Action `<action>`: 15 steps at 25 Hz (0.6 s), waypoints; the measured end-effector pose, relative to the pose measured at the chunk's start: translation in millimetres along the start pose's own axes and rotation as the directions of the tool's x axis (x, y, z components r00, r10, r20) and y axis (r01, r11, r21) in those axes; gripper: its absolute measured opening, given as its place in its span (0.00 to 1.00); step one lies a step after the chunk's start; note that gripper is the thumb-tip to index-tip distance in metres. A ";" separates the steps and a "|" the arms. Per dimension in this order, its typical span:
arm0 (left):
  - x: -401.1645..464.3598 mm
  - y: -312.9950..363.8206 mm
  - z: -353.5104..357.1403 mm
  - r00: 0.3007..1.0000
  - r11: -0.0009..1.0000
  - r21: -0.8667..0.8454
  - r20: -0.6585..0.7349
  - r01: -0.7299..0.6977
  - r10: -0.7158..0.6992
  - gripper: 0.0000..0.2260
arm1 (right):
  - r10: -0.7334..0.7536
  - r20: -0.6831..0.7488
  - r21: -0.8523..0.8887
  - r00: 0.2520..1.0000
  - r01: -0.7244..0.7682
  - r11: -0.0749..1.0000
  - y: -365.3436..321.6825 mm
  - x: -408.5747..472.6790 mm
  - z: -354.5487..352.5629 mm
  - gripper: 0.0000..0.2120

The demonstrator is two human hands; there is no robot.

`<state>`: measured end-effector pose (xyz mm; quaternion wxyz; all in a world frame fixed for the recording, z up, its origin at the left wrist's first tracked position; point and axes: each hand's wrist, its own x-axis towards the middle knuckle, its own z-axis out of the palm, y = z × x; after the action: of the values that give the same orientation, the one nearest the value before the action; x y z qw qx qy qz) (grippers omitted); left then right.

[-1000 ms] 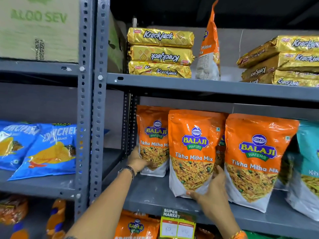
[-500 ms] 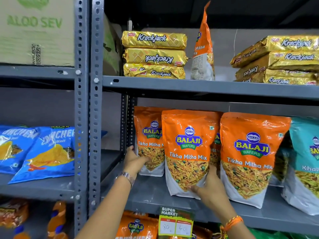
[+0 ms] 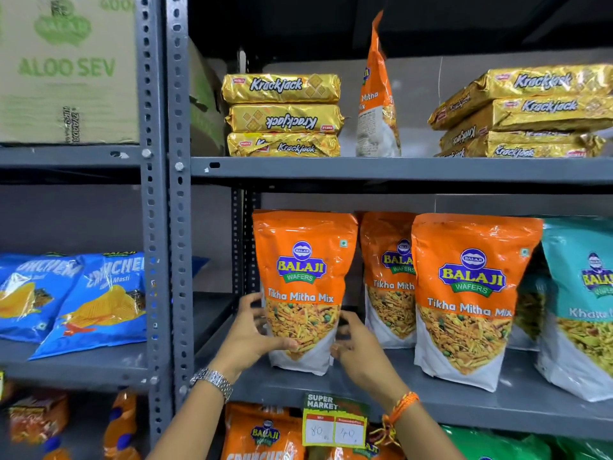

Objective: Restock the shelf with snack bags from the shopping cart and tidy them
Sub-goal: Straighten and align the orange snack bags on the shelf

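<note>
Item: Tikha Mitha Mix pouch (image 3: 303,290), glossy orange film over a white gusseted base, standing upright at the left end of the middle shelf (image 3: 464,398), a grey painted steel deck. Left hand (image 3: 252,333) cups the pouch's lower left edge, thumb across the front, fingers curled behind. Right hand (image 3: 356,348) sits at the lower right edge, fingers bent and blurred; contact appears likely, firm grip cannot be told. Left wrist carries a linked metal watch (image 3: 212,381); right wrist an orange braided thread band (image 3: 399,408).

Adjacent stock: second orange pouch (image 3: 388,280) set further back, just right; third orange pouch (image 3: 471,300) forward, upright; teal Balaji pouch (image 3: 583,307) at the far right.

Upper shelf: two stacks of gold foil Krackjack packs (image 3: 282,116), one orange pouch standing edge-on (image 3: 376,94) between them.

Left bay: blue crinkled chip bags (image 3: 96,300), Aloo Sev carton (image 3: 66,68) above. Perforated grey upright (image 3: 179,227) divides the bays. Shelf-edge price tag (image 3: 335,421), handwritten.
</note>
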<state>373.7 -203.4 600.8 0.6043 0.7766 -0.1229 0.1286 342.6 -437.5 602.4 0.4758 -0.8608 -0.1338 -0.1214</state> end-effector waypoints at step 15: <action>-6.2 -5.2 -9.8 0.990 0.984 0.176 -0.138 -0.005 0.030 0.45 | -0.023 -0.153 0.315 0.988 0.071 0.946 -53.2 64.7 -22.1 0.14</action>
<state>369.1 -192.4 596.3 0.5396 0.8148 -0.0751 0.1983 382.9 -421.6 677.5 0.6145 -0.7576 -0.1365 -0.1728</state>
